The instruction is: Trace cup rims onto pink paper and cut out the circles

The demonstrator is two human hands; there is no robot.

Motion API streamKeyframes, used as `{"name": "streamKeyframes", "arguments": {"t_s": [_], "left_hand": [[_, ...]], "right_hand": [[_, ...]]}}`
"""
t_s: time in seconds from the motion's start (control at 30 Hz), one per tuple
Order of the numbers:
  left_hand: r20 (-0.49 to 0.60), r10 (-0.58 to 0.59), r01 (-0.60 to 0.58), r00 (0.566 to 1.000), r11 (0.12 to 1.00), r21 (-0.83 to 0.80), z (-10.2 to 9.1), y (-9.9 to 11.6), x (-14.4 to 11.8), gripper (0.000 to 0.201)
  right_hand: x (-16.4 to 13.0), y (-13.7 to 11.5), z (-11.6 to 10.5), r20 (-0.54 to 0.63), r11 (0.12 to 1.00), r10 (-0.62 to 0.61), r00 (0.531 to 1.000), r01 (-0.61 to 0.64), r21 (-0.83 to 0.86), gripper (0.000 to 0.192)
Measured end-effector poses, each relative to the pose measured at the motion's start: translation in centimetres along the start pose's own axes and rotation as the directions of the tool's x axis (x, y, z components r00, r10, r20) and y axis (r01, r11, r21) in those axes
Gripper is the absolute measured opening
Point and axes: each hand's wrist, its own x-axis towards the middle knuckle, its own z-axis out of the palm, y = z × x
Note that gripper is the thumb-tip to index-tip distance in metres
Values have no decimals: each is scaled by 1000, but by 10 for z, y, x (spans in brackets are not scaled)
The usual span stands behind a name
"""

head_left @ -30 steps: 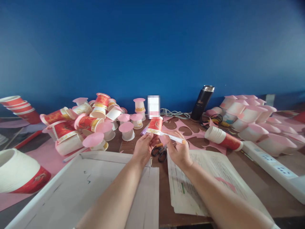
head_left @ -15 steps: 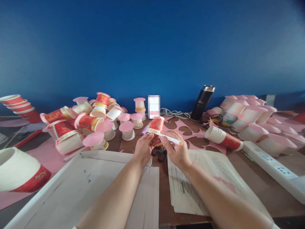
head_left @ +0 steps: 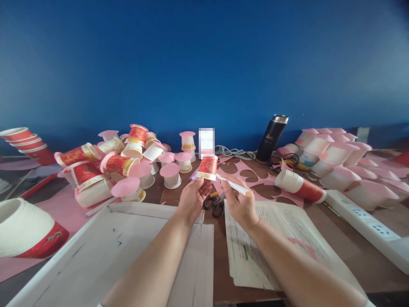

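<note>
A red paper cup (head_left: 207, 168) with gold print is in my left hand (head_left: 191, 198), its fingers closed round the lower rim. My right hand (head_left: 241, 207) grips a slim white marker (head_left: 237, 186) with an orange end. The marker's tip points left at the cup, with a small gap between them. Below and between my hands lie black-handled scissors (head_left: 218, 209) on the brown table. Part of a purple object (head_left: 193, 175) shows behind my left hand. A pixelated patch covers what stands just behind the cup.
Cups with pink paper discs (head_left: 124, 186) are heaped at left; more pink-topped cups (head_left: 332, 149) are stacked at right. A black flask (head_left: 272, 138), pink paper offcuts (head_left: 252, 172), a white power strip (head_left: 367, 226), printed sheets (head_left: 271, 256) and a white box lid (head_left: 153, 256) surround my hands.
My right hand has drawn the marker to the right, away from the cup's rim. In my left hand, the cup has shifted slightly left.
</note>
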Motion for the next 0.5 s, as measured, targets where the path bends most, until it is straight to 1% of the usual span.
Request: {"name": "streamKeyframes", "arguments": {"t_s": [0.03, 0.07, 0.1, 0.13, 0.17, 0.2, 0.23, 0.27, 0.3, 0.33, 0.37, 0.4, 0.5], "left_hand": [[-3, -4, 4, 1000, 1000, -23, 0, 1, 0, 9], [-3, -10, 10, 1000, 999, -48, 0, 2, 0, 9], [-1, -20, 20, 1000, 997, -73, 0, 3, -1, 9], [2, -34, 34, 999, 995, -96, 1, 4, -1, 9], [8, -50, 51, 999, 992, -114, 2, 5, -2, 9], [16, -67, 68, 998, 990, -126, 3, 6, -3, 9], [25, -83, 86, 996, 988, -130, 4, 7, -3, 9], [35, -100, 104, 994, 986, -127, 4, 7, -4, 9], [45, -117, 121, 992, 986, -117, 5, 7, -4, 9], [54, -134, 139, 990, 985, -102, 5, 6, -5, 10], [60, -152, 156, 987, 984, -82, 5, 6, -5, 10], [63, -169, 173, 984, 983, -61, 4, 5, -5, 10], [64, -184, 186, 981, 982, -15, 3, 2, -6, 10]], "right_hand": [[1, 2, 1, -39, 995, 80, 996, -77, 63, 21], [2, 5, 2, -73, 977, 177, 981, -167, 133, 22], [4, 8, 3, -94, 942, 289, 953, -265, 207, 22], [7, 11, 4, -99, 887, 407, 908, -367, 281, 22], [9, 14, 5, -74, 804, 530, 845, -473, 359, 22], [11, 17, 5, -13, 696, 641, 768, -574, 431, 21], [13, 18, 6, 73, 572, 723, 687, -655, 493, 21], [15, 19, 6, 167, 447, 772, 613, -711, 543, 21], [16, 19, 5, 254, 337, 789, 559, -741, 581, 19], [17, 18, 5, 324, 249, 786, 526, -750, 613, 17], [17, 18, 4, 372, 186, 774, 512, -747, 639, 13], [18, 17, 4, 404, 142, 762, 507, -739, 659, 10], [17, 19, 3, 447, 67, 750, 488, -728, 682, 7]]}}
